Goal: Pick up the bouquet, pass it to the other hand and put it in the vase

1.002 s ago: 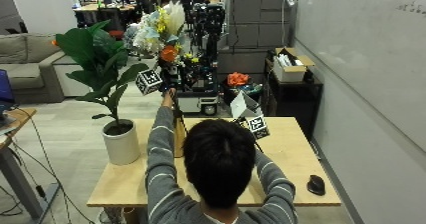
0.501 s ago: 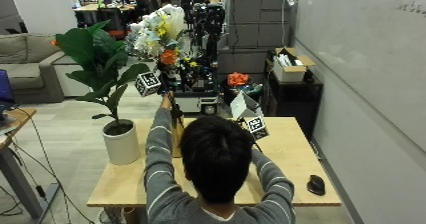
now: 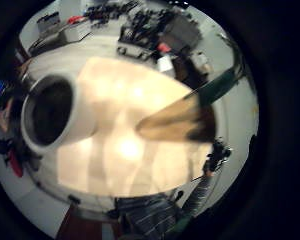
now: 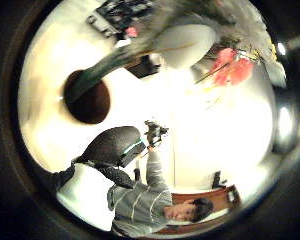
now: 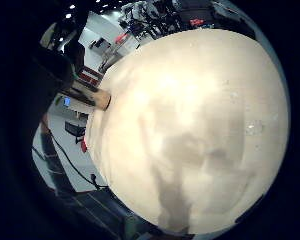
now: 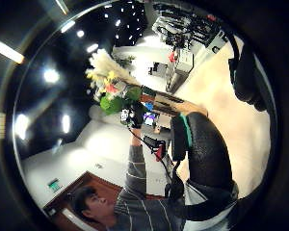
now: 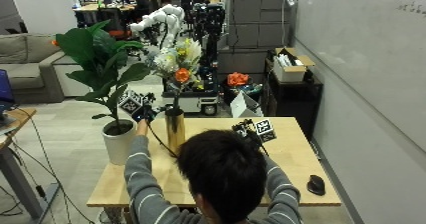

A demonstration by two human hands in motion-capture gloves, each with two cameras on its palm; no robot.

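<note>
**Bouquet upright in the vase, left hand raised beside its stems**

The wooden bench (image 7: 293,159) carried a tall gold vase (image 7: 174,129) near its far left part. The bouquet (image 7: 174,64) stood with its long axis vertical: stems down in the mouth of the vase, white, yellow and orange blooms pointing up. Just off the bench's left edge stood a white pot (image 7: 118,143) with a large-leaved plant (image 7: 100,59), near the vase but apart from it. A dark mouse (image 7: 315,185) lay near the right front corner.

The left hand (image 7: 141,113) was raised beside the stems, just above the vase rim, the bouquet lying to its right; whether its fingers closed on the stems could not be told. The right hand (image 7: 247,130) hovered above the bench, well right of the vase; its fingers held nothing.
</note>
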